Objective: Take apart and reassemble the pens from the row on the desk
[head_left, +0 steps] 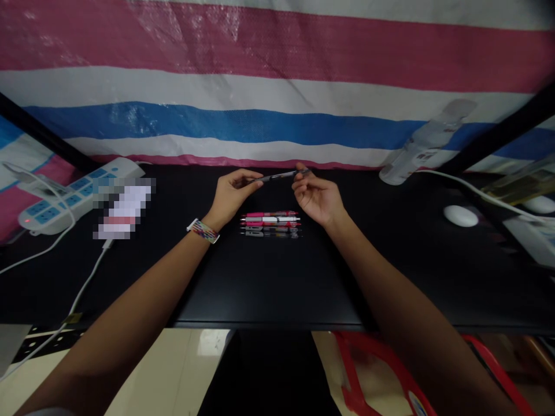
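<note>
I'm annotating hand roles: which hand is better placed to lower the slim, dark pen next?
Probably the left hand: it appears to pinch one end of the pen, while the right hand spreads its fingers at the other.

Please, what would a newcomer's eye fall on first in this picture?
Probably the sheet with red, white and blue stripes, behind the black table. Then, near the middle, the left hand and right hand hold a pen between them, beyond a row of pens.

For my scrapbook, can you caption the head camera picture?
Left hand and right hand hold one pen beyond lined-up pens on a black desk.
</note>
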{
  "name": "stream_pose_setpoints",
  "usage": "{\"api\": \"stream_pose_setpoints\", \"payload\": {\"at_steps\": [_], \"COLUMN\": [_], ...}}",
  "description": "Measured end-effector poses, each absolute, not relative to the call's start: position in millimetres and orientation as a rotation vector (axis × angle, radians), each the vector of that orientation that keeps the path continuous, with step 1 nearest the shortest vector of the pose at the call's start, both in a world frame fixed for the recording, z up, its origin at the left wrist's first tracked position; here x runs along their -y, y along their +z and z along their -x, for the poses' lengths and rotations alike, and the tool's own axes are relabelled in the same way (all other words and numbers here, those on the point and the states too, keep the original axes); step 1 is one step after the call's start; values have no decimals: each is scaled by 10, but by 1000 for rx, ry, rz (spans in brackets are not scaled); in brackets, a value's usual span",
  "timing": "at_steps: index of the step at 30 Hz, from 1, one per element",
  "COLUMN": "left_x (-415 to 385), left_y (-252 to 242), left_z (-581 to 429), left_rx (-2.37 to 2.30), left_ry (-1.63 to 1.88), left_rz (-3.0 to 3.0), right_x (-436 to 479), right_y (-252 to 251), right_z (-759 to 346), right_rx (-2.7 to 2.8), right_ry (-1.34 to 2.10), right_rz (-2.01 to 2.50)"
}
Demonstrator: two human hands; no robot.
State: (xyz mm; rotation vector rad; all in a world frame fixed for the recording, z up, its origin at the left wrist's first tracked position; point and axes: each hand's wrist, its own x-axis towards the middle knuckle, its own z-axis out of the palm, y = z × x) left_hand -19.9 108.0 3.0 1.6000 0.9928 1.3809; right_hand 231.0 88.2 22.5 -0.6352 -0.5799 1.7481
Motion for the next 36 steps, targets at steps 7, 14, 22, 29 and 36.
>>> {"api": "stream_pose_setpoints", "payload": {"at_steps": [7, 14, 22, 29, 36], "left_x": [-1062, -1038, -1022, -1005, -1023], "left_y": [46, 72, 79, 89, 83], "left_z": [187, 166, 161, 136, 158], "left_rx": [-968, -975, -957, -948, -969], "left_ry": [1421, 1386, 1385, 1384, 1371], "left_rz": [-1569, -1536, -1506, -1491, -1481], "right_x": [-851, -874, -901, -960, -909], "right_y": [249, 231, 230, 96, 166], "right_z": [-2296, -2249, -2213, -2264, -2220], "right_rx": [739, 681, 532, 745, 822], "right_ry": [1616, 1595, 1600, 1525, 1448], "right_rz": [719, 702, 722, 628, 787]}}
